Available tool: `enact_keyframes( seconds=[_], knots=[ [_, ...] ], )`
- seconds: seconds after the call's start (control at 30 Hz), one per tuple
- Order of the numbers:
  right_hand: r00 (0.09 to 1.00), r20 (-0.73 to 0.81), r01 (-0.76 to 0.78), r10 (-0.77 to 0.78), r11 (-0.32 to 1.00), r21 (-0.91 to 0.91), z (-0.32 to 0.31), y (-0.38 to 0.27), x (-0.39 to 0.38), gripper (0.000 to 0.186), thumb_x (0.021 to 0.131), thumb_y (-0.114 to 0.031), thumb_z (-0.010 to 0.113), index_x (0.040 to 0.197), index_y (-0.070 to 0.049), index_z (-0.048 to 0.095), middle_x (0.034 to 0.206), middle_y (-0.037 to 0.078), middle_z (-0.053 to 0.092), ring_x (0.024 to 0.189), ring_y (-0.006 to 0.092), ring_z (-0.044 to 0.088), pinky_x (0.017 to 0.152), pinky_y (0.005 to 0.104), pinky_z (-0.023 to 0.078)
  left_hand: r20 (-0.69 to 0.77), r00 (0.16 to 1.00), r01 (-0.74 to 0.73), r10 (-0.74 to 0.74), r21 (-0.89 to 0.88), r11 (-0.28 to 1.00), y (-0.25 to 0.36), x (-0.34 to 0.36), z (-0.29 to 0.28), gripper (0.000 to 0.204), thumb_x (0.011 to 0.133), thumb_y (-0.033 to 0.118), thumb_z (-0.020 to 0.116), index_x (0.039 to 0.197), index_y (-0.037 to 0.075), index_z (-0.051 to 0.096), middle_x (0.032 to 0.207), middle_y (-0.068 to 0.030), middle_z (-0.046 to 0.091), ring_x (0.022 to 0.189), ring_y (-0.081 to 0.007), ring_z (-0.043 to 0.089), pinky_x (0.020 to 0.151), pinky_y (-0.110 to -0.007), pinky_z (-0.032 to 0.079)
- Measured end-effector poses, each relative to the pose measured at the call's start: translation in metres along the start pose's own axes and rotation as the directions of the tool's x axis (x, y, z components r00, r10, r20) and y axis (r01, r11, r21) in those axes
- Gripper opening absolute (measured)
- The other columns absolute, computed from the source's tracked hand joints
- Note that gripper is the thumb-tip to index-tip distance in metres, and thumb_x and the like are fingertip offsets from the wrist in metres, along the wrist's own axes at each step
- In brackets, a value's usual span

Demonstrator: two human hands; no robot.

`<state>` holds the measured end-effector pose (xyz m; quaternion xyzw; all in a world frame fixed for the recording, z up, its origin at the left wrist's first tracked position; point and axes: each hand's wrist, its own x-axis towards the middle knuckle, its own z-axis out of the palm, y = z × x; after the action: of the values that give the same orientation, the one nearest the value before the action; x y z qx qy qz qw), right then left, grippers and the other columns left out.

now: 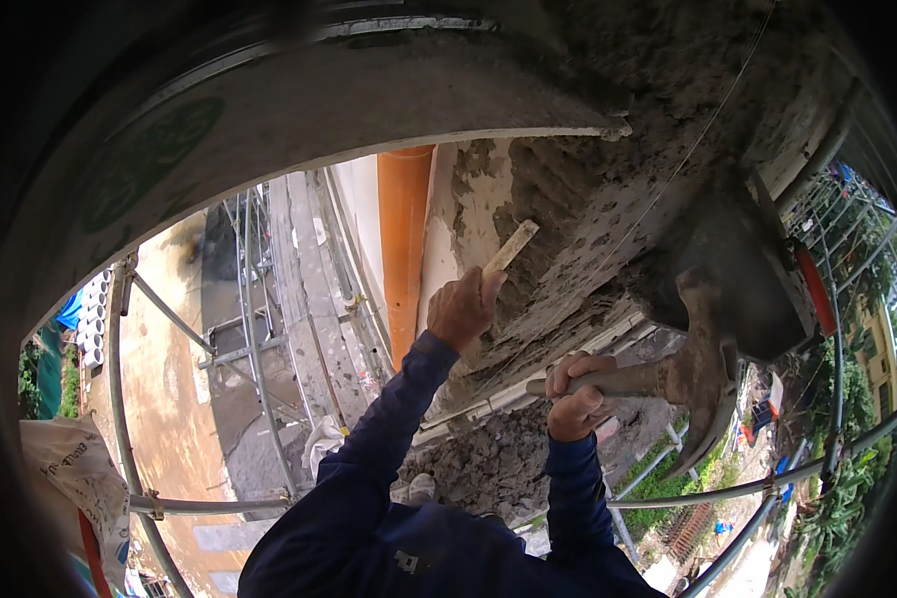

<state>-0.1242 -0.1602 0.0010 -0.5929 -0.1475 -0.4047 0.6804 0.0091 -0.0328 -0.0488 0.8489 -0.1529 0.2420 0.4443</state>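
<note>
My left hand [463,307] is closed round a short, flat, pale strip [513,247]. The strip's free end points up toward the rough mortar on the wall [578,199]; whether it touches is hard to tell. Lower and to the right, my right hand [580,396] grips the handle of a claw hammer [705,379]. Grey dirt coats the hammer's head, and its curved claw hangs downward. A thin string [665,179] runs slantwise across the mortar. Left of the mortar stands an upright orange column [406,249] beside a pale wall strip.
A curved grey ledge [369,120] hangs overhead. At right is a dark grey, flat-sided object [762,299] with an orange edge. Scaffold poles [204,506] surround me, with ground far below. Broken mortar [498,460] lies near my feet; a white sack [75,468] is at left.
</note>
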Motion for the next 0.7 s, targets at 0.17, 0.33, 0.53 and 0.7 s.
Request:
enact_keyframes(
  seconds=[0.17, 0.33, 0.53, 0.7],
  knots=[
    [0.994, 0.080, -0.033, 0.076, 0.900, -0.435, -0.060, 0.109, -0.036, 0.056, 0.090, -0.060, 0.059, 0.091, -0.005, 0.050, 0.059, 0.000, 0.045, 0.048, 0.0089, 0.042, 0.043, 0.0295, 0.035, -0.028, 0.999, -0.018, 0.016, -0.083, 0.996, -0.003, 0.003, 0.017, 0.041, 0.097, 0.041, 0.054, 0.079, 0.004, 0.053, 0.054, -0.0220, 0.055, 0.053, -0.0441, 0.058, 0.050, -0.053, 0.044],
    [0.874, 0.085, -0.409, 0.479, 0.818, -0.404, -0.052, 0.083, -0.040, 0.049, 0.095, -0.051, 0.059, 0.083, -0.003, 0.056, 0.059, -0.001, 0.046, 0.054, 0.0076, 0.041, 0.048, 0.0292, 0.034, -0.003, 0.999, 0.043, -0.043, -0.036, 0.998, 0.001, -0.004, 0.004, 0.041, 0.098, 0.039, 0.054, 0.078, 0.003, 0.054, 0.056, -0.0222, 0.055, 0.054, -0.0438, 0.058, 0.051, -0.051, 0.044],
    [0.938, 0.084, -0.313, 0.337, 0.925, -0.217, -0.045, 0.021, -0.032, 0.057, 0.090, -0.064, 0.055, 0.087, -0.007, 0.051, 0.058, -0.003, 0.043, 0.044, 0.0066, 0.036, 0.039, 0.0249, 0.029, -0.041, 0.996, -0.080, 0.073, -0.204, 0.976, 0.022, -0.002, -0.020, 0.040, 0.098, 0.036, 0.055, 0.076, 0.002, 0.053, 0.054, -0.0213, 0.051, 0.051, -0.0416, 0.056, 0.048, -0.049, 0.041],
    [0.995, 0.103, 0.016, -0.012, 0.999, -0.045, -0.013, -0.040, 0.003, 0.062, 0.087, -0.068, 0.056, 0.095, -0.007, 0.051, 0.061, 0.002, 0.047, 0.044, 0.0102, 0.040, 0.038, 0.0254, 0.035, -0.011, 0.996, -0.091, 0.091, -0.212, 0.973, 0.015, 0.022, -0.018, 0.041, 0.098, 0.037, 0.055, 0.075, 0.003, 0.051, 0.052, -0.0197, 0.048, 0.047, -0.0409, 0.052, 0.046, -0.048, 0.039]
  ],
)
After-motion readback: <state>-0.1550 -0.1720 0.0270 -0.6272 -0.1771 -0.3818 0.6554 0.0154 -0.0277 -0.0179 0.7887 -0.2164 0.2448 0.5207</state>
